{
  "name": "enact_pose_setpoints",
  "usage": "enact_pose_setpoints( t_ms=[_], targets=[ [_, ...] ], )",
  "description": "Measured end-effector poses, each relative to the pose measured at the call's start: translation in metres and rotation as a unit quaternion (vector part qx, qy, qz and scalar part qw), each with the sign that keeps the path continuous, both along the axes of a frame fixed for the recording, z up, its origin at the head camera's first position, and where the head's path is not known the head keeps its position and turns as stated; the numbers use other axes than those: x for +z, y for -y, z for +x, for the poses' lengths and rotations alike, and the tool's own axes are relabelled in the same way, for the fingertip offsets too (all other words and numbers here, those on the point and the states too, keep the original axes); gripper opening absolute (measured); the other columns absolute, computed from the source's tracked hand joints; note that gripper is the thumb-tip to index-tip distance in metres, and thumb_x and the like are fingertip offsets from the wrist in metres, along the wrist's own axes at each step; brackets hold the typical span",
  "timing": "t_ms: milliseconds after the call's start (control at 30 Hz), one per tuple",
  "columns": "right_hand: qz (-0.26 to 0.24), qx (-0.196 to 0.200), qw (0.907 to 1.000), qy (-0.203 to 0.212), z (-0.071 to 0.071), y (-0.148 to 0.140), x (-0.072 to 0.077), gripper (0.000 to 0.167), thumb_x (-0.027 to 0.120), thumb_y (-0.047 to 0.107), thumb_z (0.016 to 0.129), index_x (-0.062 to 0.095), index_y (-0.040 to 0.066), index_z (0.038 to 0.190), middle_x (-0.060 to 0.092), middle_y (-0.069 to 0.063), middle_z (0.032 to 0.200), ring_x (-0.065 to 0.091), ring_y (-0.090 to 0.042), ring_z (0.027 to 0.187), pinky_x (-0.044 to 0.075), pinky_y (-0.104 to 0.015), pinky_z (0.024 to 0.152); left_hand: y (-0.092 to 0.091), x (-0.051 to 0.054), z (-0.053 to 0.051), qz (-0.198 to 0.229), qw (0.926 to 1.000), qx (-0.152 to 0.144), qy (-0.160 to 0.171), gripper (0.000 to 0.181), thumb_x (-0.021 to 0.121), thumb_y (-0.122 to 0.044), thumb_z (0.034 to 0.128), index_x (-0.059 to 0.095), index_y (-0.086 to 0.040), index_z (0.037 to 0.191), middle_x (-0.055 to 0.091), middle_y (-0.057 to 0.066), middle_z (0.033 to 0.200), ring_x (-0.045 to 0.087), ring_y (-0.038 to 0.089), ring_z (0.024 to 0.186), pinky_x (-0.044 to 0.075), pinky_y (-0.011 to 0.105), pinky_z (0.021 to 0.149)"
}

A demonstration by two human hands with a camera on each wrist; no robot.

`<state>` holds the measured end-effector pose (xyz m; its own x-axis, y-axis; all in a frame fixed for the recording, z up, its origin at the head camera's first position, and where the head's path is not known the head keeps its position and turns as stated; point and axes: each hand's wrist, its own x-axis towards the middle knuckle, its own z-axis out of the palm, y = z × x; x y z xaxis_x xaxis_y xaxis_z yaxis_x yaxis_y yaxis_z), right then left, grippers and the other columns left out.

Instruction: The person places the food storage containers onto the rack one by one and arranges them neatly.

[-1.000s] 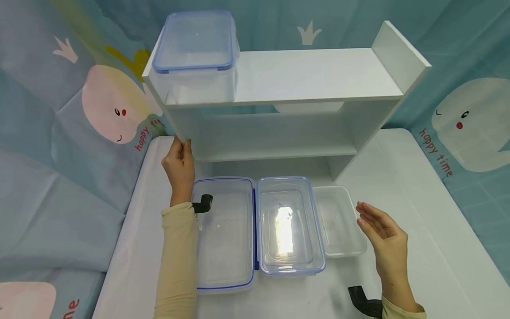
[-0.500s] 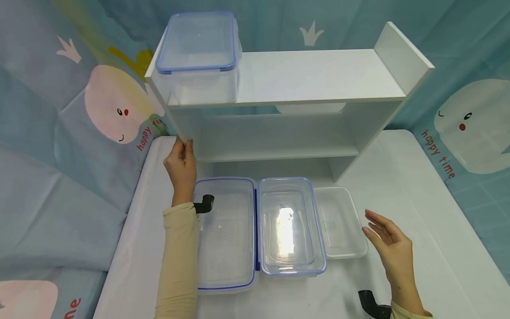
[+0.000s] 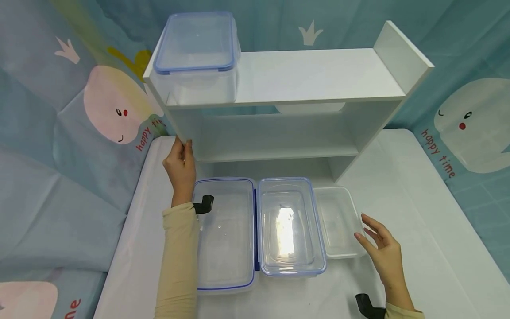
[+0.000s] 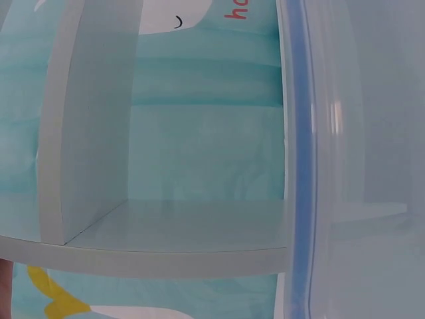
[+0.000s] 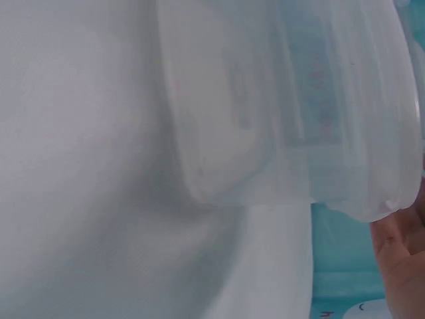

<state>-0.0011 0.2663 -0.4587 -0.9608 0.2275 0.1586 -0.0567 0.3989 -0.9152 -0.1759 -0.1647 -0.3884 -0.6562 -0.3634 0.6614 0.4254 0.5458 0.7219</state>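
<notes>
My left hand (image 3: 181, 170) holds the front edge of the white shelf unit's left side panel (image 3: 172, 116), thumb and fingers on either side of it. To the right, my right hand (image 3: 386, 257) is beside the small clear plastic container (image 3: 338, 217), fingers extended and thumb apart. In the right wrist view this container (image 5: 265, 119) has its rim close to the fingers; whether they touch is unclear. Left of it stand a food container with a light-blue rim (image 3: 275, 235) and a larger one with a dark-blue line along its rim (image 3: 225, 248).
A tall clear box with a blue lid (image 3: 195, 42) sits at the left end of the top shelf (image 3: 318, 73). Below is a middle shelf (image 3: 275, 139). The containers stand on the white table (image 3: 418, 199) in front of the unit. Printed curtains (image 3: 470, 53) hang around it.
My right hand has moved lower beside the small clear container, first swinging slightly right, then back left toward its edge. The left hand keeps its hold on the shelf panel.
</notes>
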Motion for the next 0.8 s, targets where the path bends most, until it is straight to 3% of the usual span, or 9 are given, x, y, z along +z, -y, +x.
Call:
enact_pose_setpoints(
  t_ms=[333,533,633,800],
  targets=[
    [0.015,0.023,0.9989,0.037,0.006,-0.004,-0.012,0.06,0.07,-0.003,0.082,0.043,-0.005,0.136,0.048,-0.001,0.137,0.045,0.006,0.118,0.038,-0.01,0.092,0.0,-0.001,-0.001,0.0,1.0,0.006,-0.003,0.024,0.057,-0.009,0.0946,0.065,0.006,0.112,0.069,0.018,0.1,0.067,0.029,0.088,0.046,0.009,0.074],
    [0.003,0.023,0.9971,0.072,0.009,-0.006,-0.02,0.064,0.069,0.001,0.084,0.04,0.002,0.141,0.045,-0.002,0.141,0.044,0.007,0.117,0.036,-0.009,0.093,0.0,-0.002,-0.002,0.007,1.0,0.003,-0.003,0.024,0.057,-0.009,0.0947,0.065,0.005,0.112,0.069,0.017,0.1,0.067,0.028,0.088,0.047,0.01,0.074],
    [-0.022,0.034,0.9964,0.074,0.01,-0.007,-0.023,0.065,0.068,0.0,0.085,0.038,0.002,0.143,0.041,-0.005,0.144,0.043,0.007,0.118,0.035,-0.007,0.092,0.0,-0.002,-0.002,0.006,1.0,0.004,-0.002,0.024,0.057,-0.009,0.0948,0.065,0.006,0.111,0.069,0.017,0.099,0.067,0.028,0.088,0.046,0.01,0.073],
    [-0.115,0.068,0.9901,0.043,0.011,-0.008,-0.03,0.069,0.064,-0.012,0.082,0.034,-0.002,0.143,0.033,-0.008,0.15,0.04,0.006,0.124,0.035,-0.008,0.093,-0.001,-0.001,-0.002,0.001,1.0,0.006,-0.003,0.024,0.057,-0.009,0.0949,0.065,0.006,0.111,0.069,0.017,0.101,0.067,0.028,0.088,0.045,0.009,0.073]
  ],
)
